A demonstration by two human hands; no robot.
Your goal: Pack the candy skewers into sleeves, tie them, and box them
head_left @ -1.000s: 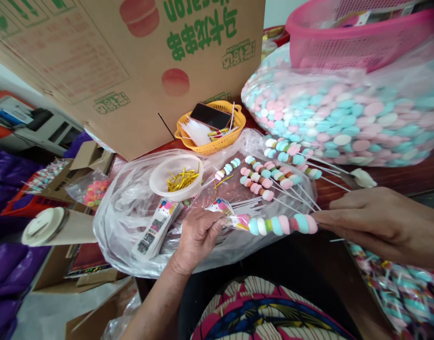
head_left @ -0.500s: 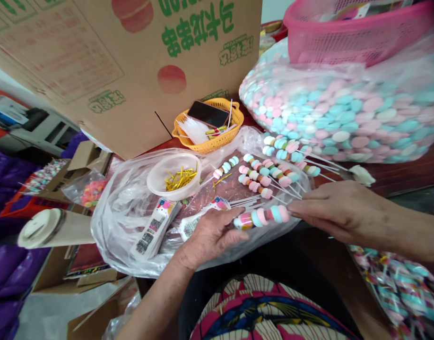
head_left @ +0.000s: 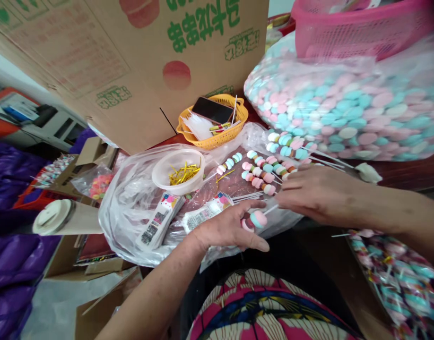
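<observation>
Left hand [head_left: 231, 229] curled around candy skewer [head_left: 258, 219], thumb outstretched, right hand [head_left: 307, 193] palm-down by its stick [head_left: 271, 209], cannot tell that grip

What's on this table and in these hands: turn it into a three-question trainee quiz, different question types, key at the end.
1. Which lies in the yellow basket?
a) a spoon
b) a phone
c) a pair of scissors
2. True or false: all the gold ties are inside the bowl.
3. Fill in: The person's ____ hand has candies between its thumb and index finger.

Key:
1. b
2. False; at least one lies outside the bowl.
3. Left
</observation>
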